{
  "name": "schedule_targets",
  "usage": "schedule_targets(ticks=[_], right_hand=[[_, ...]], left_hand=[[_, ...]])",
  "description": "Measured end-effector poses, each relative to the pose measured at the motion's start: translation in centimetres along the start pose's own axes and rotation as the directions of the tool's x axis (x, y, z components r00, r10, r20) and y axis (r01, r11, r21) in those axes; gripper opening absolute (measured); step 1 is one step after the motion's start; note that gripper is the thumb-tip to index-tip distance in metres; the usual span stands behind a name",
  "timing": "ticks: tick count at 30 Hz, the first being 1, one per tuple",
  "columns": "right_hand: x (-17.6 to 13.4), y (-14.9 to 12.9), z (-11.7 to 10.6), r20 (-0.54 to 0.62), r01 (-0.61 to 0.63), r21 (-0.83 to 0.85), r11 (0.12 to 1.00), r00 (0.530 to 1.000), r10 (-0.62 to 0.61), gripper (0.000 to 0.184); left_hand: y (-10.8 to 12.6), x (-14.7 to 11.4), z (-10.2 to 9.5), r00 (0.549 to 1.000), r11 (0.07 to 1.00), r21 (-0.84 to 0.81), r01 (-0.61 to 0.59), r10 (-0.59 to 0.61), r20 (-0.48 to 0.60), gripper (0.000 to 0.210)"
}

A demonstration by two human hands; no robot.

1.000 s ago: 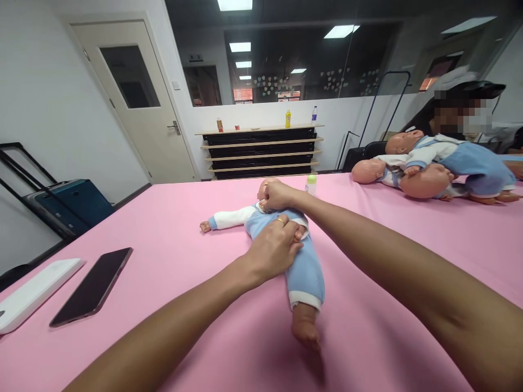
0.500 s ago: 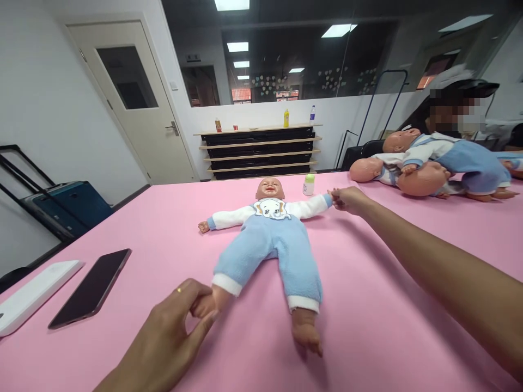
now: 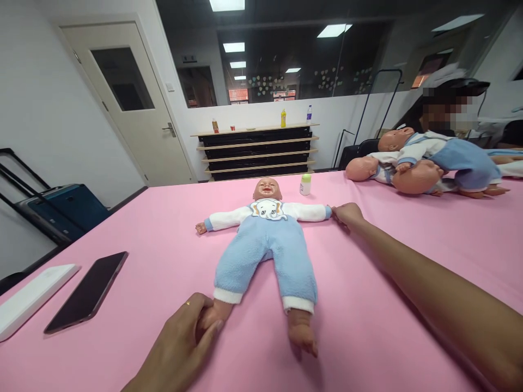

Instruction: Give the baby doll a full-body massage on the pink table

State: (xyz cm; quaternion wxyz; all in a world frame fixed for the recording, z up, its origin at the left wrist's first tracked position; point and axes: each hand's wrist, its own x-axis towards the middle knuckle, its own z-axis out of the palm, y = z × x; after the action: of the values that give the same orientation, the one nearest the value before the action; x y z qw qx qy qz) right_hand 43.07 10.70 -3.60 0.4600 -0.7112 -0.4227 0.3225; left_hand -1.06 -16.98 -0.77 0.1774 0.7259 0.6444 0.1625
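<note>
A baby doll point(image 3: 267, 234) lies on its back on the pink table point(image 3: 163, 218), head away from me and arms spread wide. It wears light blue trousers and a white top with an elephant face on the chest. My left hand point(image 3: 186, 332) is closed around the doll's foot on the left, thumb on one side and fingers on the other. Out at the right, my right hand point(image 3: 347, 215) pinches the doll's hand just past the blue cuff. The doll's other leg and arm lie untouched. A small white bottle with a green cap point(image 3: 305, 185) stands beside its head.
Several more dolls point(image 3: 449, 158) lie piled at the right back, with a person point(image 3: 445, 103) behind them. A dark phone point(image 3: 87, 291) and a white flat object point(image 3: 35, 296) rest at the left. Beyond the table stand a shelf point(image 3: 257, 147) and a suitcase point(image 3: 65, 209).
My right hand has lowered a little with the doll's arm, which now lies lower and straighter. My left hand has shifted slightly, still on the foot. The whole view has moved a little.
</note>
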Motion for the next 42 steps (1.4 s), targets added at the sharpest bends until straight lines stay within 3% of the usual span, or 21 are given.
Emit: schedule_targets(ticks=[4, 7, 10, 12, 14, 16, 18, 21, 24, 27, 29, 31, 32, 34, 38, 42], right_hand=[[-1.8, -1.7, 0.0, -0.163, 0.081, -0.176, 0.981, 0.98, -0.11, 0.022], [-6.8, -3.7, 0.5, -0.182, 0.301, -0.399, 0.866, 0.9, -0.396, 0.036], [-16.4, -4.9, 1.3, 0.131, 0.572, -0.466, 0.675, 0.799, -0.586, 0.046], [-23.7, -4.7, 1.9, 0.315, 0.659, -0.538, 0.525, 0.735, -0.6, 0.057], [-29.7, -3.7, 2.6, 0.387, 0.669, -0.648, 0.364, 0.701, -0.599, 0.071], [-33.2, -2.6, 3.4, 0.429, 0.671, -0.7, 0.245, 0.669, -0.607, 0.076], [-34.4, -1.8, 4.0, 0.423, 0.626, -0.751, 0.21, 0.7, -0.575, 0.072], [-33.8, -1.6, 4.0, 0.417, 0.562, -0.781, 0.273, 0.794, -0.443, 0.063], [-32.8, -1.7, 2.6, 0.438, 0.536, -0.758, 0.372, 0.841, -0.319, 0.059], [-31.8, -1.5, 0.4, 0.376, 0.494, -0.742, 0.454, 0.866, -0.33, 0.057], [-31.0, -1.1, -0.9, 0.299, 0.462, -0.722, 0.516, 0.88, -0.37, 0.055], [-30.3, -0.4, -1.8, 0.244, 0.433, -0.688, 0.582, 0.894, -0.376, 0.052], [-30.1, -0.1, -2.0, 0.232, 0.417, -0.67, 0.614, 0.903, -0.36, 0.049], [-29.9, 0.5, -2.2, 0.24, 0.381, -0.632, 0.675, 0.924, -0.297, 0.036], [-29.8, 1.2, -2.4, 0.318, 0.348, -0.554, 0.757, 0.928, -0.194, 0.023], [-28.5, -0.1, -3.8, 0.281, 0.437, -0.507, 0.743, 0.899, -0.337, 0.019]], left_hand=[[0.2, 0.2, -1.5, 0.999, 0.999, -0.005, -0.04, 0.04, 0.007, 0.025], [-1.5, 2.5, -3.2, 0.994, 0.995, -0.055, -0.087, 0.083, -0.073, 0.029], [-4.4, 7.4, -4.1, 0.973, 0.999, 0.012, -0.049, 0.05, -0.226, 0.033], [-6.4, 11.7, -4.1, 0.956, 0.993, 0.106, -0.044, 0.072, -0.284, 0.043], [-8.1, 15.7, -3.7, 0.957, 0.984, 0.176, -0.018, 0.068, -0.283, 0.056], [-9.3, 19.1, -3.2, 0.965, 0.986, 0.166, 0.026, 0.019, -0.26, 0.06], [-10.2, 21.6, -2.8, 0.978, 0.992, 0.104, 0.07, -0.048, -0.205, 0.047], [-11.2, 23.6, -2.7, 0.982, 0.992, 0.04, 0.116, -0.109, -0.151, 0.024], [-12.1, 24.5, -3.4, 0.975, 0.991, -0.011, 0.13, -0.13, -0.179, 0.018], [-12.8, 25.3, -4.7, 0.97, 0.943, -0.314, 0.112, -0.172, -0.17, 0.028], [-13.0, 25.9, -5.2, 0.972, 0.78, -0.618, 0.095, -0.206, -0.111, 0.036], [-13.2, 26.4, -5.1, 0.963, 0.546, -0.83, 0.113, -0.265, -0.043, 0.035], [-13.3, 26.5, -4.8, 0.953, 0.456, -0.88, 0.129, -0.302, -0.017, 0.033], [-13.5, 26.8, -4.0, 0.925, 0.37, -0.917, 0.151, -0.379, -0.001, 0.027], [-13.5, 26.9, -2.7, 0.888, 0.386, -0.911, 0.145, -0.457, -0.052, 0.02], [-12.1, 27.8, -4.1, 0.859, 0.453, -0.889, 0.068, -0.48, -0.179, 0.019]])
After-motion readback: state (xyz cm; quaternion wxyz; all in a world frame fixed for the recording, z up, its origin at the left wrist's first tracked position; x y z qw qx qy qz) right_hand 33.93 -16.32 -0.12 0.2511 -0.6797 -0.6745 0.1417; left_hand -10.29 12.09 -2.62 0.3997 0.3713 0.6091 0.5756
